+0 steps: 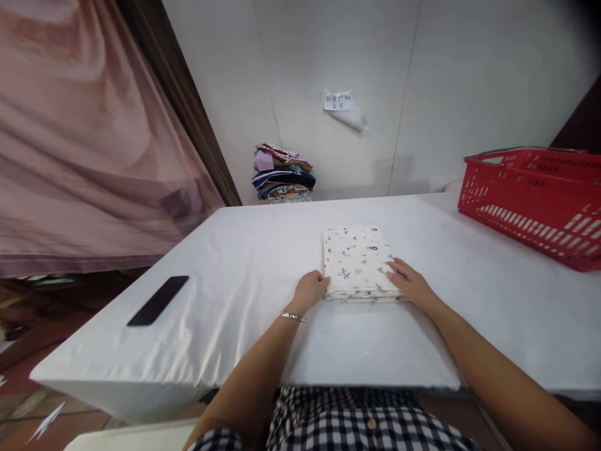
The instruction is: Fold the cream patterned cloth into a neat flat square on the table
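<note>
A folded white cloth [357, 260] with small printed motifs lies flat in front of me on the white-covered table, its layered edge facing me. At its near left corner is my left hand [310, 289], closed, the fingers curled at the cloth's edge and the tips partly hidden. My right hand [413, 285] rests on the cloth's right side, its fingers stretched out and slightly apart over the top layer.
A black phone-like slab [158, 301] lies on the tabletop at left. The red plastic basket [530, 207] stands at the right. Against the back wall is a stack of folded clothes [283, 175]. A pink curtain [84, 138] hangs at far left.
</note>
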`<state>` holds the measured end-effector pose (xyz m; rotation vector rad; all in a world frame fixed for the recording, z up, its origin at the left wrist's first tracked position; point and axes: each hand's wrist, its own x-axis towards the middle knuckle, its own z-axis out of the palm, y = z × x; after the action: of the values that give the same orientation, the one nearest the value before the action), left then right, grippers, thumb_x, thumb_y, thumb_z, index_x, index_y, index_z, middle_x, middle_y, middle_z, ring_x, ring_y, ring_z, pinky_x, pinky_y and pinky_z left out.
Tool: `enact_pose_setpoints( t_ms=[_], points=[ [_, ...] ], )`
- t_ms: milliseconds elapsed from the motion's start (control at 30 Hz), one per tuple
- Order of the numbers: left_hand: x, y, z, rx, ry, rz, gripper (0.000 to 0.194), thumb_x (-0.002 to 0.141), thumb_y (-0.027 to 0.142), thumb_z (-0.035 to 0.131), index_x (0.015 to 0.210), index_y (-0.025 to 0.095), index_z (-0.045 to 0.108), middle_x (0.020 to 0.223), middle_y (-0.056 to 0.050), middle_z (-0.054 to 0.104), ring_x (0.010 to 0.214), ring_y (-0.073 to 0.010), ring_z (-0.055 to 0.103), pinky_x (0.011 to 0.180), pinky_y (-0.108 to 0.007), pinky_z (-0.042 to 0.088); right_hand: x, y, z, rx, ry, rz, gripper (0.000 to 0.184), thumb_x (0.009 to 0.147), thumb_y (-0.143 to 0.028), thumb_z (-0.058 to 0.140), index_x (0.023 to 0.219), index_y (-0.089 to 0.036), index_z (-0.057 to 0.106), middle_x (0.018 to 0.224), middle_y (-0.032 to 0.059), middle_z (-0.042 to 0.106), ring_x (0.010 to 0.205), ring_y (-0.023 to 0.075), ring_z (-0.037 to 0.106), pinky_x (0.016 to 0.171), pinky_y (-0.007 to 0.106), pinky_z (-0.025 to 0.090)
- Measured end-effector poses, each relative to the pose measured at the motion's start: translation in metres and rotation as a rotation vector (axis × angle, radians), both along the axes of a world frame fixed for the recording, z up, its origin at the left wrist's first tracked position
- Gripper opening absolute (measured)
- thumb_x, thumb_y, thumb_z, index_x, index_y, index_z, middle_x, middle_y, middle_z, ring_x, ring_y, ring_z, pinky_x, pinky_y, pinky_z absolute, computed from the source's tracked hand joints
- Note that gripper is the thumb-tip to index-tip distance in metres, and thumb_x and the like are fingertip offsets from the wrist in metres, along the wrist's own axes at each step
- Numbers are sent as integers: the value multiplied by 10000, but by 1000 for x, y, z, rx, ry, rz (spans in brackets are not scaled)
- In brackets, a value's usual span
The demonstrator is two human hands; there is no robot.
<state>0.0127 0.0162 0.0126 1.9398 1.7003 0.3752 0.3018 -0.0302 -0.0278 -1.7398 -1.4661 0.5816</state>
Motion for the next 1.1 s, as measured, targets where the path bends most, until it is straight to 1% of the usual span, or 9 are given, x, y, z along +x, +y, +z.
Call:
enact_pose_setpoints(
  t_ms=[67,167,300,400,533,633,767,900,1100],
  points=[
    [-1,0,0,-5,-6,-1,234,835,362,470,676,208,544,693,-16,670,715,-170,603,600,-251,383,0,-2,2,75,-67,-9,512,822,-565,476,1219,-265,600,1477,51,357,1337,279,340,1033,422,388],
    [0,0,1,-2,13,-12,244,843,370,464,691,205,561,725,-25,679,734,-173,609,597,-250,385,-7,-8,9,188,-286,70,532,888,-551,370,1309,-263,520,1497,39,319,1387,249,232,1103,470,260],
    [-1,2,2,9,65,-42,266,859,372,450,702,201,580,752,-37,685,752,-181,615,620,-255,398,-22,-16,20,75,-596,411,557,903,-571,333,1332,-257,497,1424,61,442,1360,252,298,1124,504,148],
    [-1,0,7,0,130,-43,263,869,379,447,760,196,601,826,-53,689,799,-193,621,659,-264,418,-29,-18,24,36,-689,467,574,894,-600,323,1317,-263,516,1426,60,440,1360,269,294,1113,499,170],
    [13,-9,22,202,263,-35,241,857,350,495,1002,174,576,1041,-107,640,985,-243,586,793,-316,441,-31,-17,23,5,-712,458,563,880,-599,352,1321,-288,512,1436,46,426,1364,270,285,1115,483,172],
    [35,-12,29,396,207,-215,314,879,324,481,1152,171,510,1210,-134,560,1182,-265,476,955,-369,388,-31,-16,21,-7,-709,453,577,871,-597,376,1338,-281,497,1445,55,409,1368,269,276,1114,493,161],
    [56,-3,17,467,173,-416,458,915,393,405,1318,175,413,1452,-117,371,1378,-258,237,1120,-419,184,-31,-16,20,8,-716,457,582,875,-588,376,1344,-264,494,1448,72,401,1365,272,283,1106,502,174],
    [54,9,-4,281,180,-290,672,893,575,333,1400,133,321,1511,-135,258,1409,-277,148,1121,-449,170,-31,-17,22,7,-665,468,593,881,-598,359,1345,-254,496,1452,77,391,1370,275,270,1108,502,176],
    [46,16,-17,216,95,-239,753,863,649,321,1432,159,267,1547,-107,149,1426,-260,45,1130,-438,148,-25,-15,26,-61,-478,471,554,902,-579,324,1304,-265,539,1456,38,384,1382,247,243,1127,495,139]
  ],
)
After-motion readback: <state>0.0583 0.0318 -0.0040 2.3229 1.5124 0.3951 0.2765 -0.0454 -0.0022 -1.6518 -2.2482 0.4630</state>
